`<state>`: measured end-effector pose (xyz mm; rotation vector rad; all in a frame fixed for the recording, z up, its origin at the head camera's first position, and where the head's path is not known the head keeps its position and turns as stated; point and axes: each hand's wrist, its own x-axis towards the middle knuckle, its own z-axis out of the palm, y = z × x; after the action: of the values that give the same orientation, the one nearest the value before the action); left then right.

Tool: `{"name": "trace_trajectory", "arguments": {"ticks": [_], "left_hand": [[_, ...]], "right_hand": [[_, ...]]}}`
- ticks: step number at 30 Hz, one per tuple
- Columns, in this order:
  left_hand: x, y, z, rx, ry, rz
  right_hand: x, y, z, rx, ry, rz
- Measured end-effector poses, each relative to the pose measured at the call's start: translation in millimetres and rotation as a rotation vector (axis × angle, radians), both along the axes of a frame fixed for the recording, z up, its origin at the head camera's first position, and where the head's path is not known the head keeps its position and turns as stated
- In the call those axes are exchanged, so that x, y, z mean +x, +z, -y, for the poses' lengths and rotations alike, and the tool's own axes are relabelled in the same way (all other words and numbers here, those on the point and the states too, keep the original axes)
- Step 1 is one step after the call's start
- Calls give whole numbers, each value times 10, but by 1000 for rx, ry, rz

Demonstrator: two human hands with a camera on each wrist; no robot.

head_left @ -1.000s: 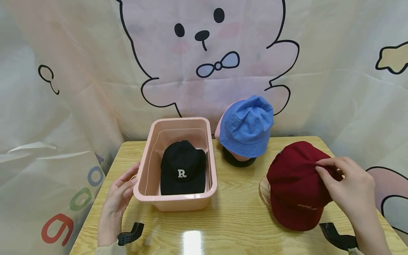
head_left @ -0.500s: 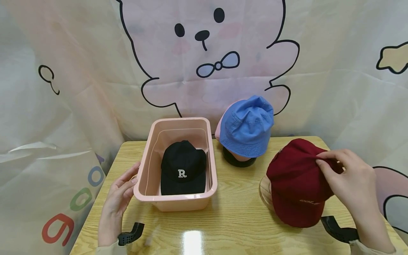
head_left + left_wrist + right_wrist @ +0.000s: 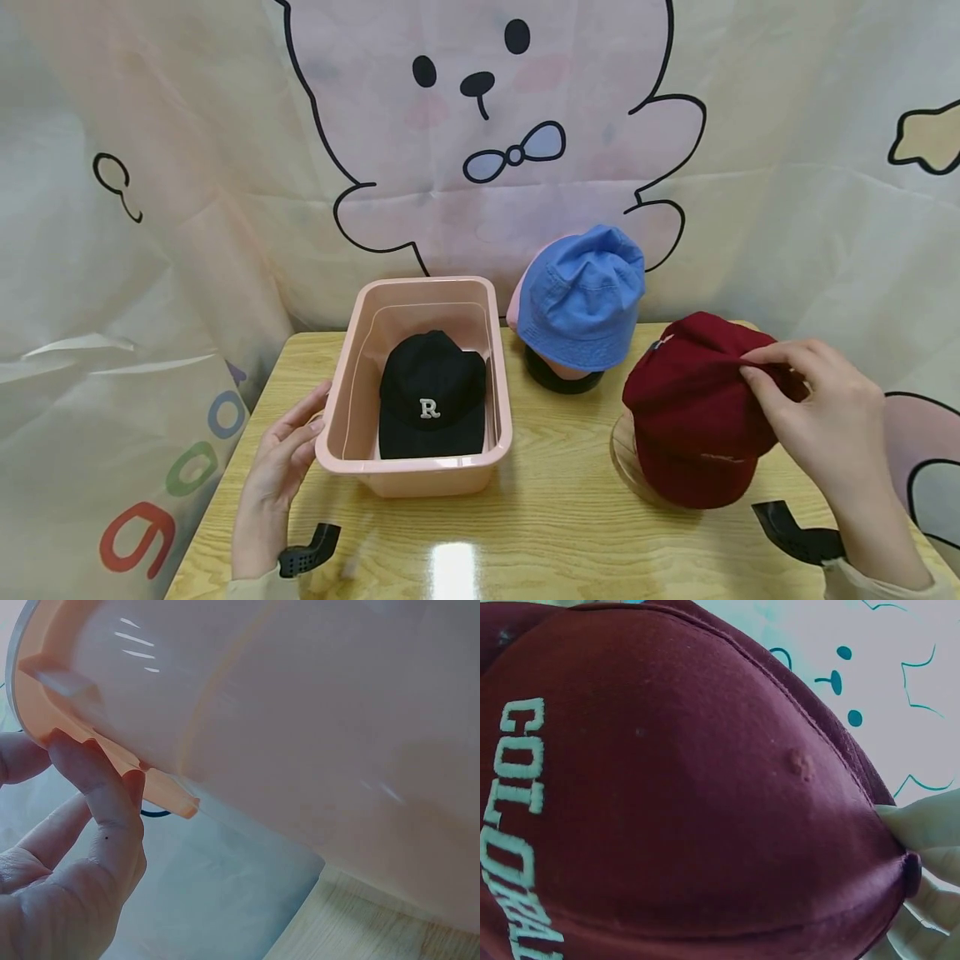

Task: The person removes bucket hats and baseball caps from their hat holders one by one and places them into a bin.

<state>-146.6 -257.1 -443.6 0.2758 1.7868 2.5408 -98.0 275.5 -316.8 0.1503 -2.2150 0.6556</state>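
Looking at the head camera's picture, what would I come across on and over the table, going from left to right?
Left hand → pink tub with a black cap inside → blue bucket hat → dark red cap → right hand, pinching that red cap.

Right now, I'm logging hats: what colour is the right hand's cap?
That cap is dark red, clearest in the head view.
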Motion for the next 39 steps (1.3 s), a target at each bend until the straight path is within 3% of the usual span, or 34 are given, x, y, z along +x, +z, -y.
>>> {"name": "trace_trajectory", "arguments": {"ticks": [8,16,32,39], "left_hand": [[8,22,-9,14,-5,5],[11,27,-22,-9,16,32],[15,9,-12,37,-13,-3],[9,21,-18,10,8,16]], "right_hand": [[33,68,44,3,30,-45],[59,101,72,27,36,-44],[143,163,57,31,36,-32],[189,180,17,16,31,-39]]}}
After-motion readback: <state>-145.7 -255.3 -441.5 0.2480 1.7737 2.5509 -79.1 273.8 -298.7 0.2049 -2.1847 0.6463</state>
